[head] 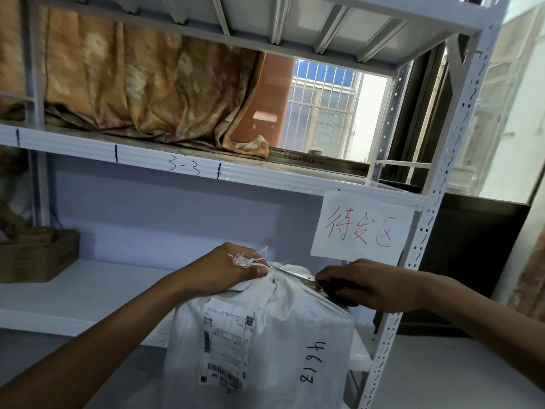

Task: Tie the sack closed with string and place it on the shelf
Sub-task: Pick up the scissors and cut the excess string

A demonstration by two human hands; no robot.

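Left hand: you clench the gathered neck of the woven sack; frayed ends of the string stick out above your fingers
Right hand: you grip the black handles of the scissors, and the blades reach to the neck, just beside your left thumb
Sack position: it stands in front of the lower shelf, close to the right upright and not yet on the board; its base is out of view
Risk to thumb: the blade tips lie so near your left thumb that a quick snip may nick it
Risk to knot: if you cut below the knot and not at the loose ends, the tie probably opens and the neck spreads
Risk to fabric: blades pressed against the bunched weave may slit the sack
Risk on placing: with the scissors in your right hand you lift mostly by the neck, so the tie may slip, or the top may catch the paper sign hanging just above
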